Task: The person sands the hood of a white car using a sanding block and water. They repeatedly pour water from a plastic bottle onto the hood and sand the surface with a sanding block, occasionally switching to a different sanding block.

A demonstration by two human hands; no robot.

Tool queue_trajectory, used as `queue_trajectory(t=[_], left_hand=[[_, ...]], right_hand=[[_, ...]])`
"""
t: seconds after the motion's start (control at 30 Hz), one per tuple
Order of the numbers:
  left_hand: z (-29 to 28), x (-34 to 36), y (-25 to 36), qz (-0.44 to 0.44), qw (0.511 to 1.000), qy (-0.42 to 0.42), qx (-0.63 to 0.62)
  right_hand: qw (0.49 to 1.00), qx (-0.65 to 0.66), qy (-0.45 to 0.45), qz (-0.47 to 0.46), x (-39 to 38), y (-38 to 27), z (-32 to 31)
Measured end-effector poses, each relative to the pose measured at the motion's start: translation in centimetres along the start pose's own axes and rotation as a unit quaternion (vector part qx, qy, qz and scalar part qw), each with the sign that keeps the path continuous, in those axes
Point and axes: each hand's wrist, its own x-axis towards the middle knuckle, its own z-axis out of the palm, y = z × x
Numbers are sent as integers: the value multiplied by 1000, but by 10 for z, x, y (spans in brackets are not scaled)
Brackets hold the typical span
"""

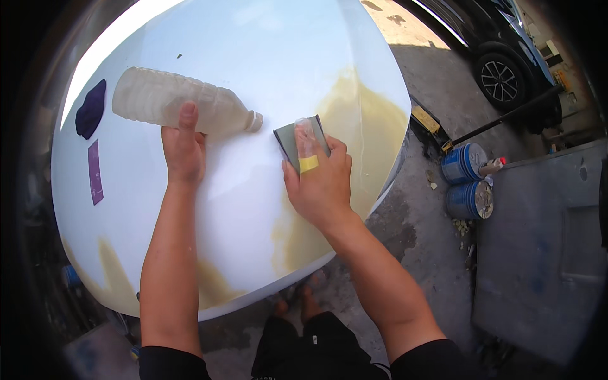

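Note:
A cloudy, ribbed plastic bottle (218,107) is gripped by my left hand (182,152), tipped on its side with its neck toward the right. It hangs over a pale car panel (234,209), probably a hood, with yellowish filler patches (373,126). My right hand (323,183) is closed on a grey-green sanding block (288,142) at the panel's surface, left of the large patch. One finger of that hand is wrapped in clear plastic with yellow tape (308,164). The block's underside is hidden.
A dark purple cloth (92,109) and a purple strip (95,172) lie on the panel's left side. Blue cans (465,163) stand on the floor at right, beside a grey panel (544,240). A dark car (500,69) is parked beyond.

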Motion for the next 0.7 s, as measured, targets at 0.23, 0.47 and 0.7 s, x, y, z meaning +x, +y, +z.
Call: queue_trajectory(t=[0.23,0.47,0.7], left_hand=[[0,-2,2,8,1000,-7,9],[6,1,4,9,999,-34,-10],[1,4,5,4,999,-37,-2]], right_hand=[[997,47,19,-63,-68,-21,-3],[1000,-3,15,5,21,3,5],[994,60,-16,-89,-177,-60,-3]])
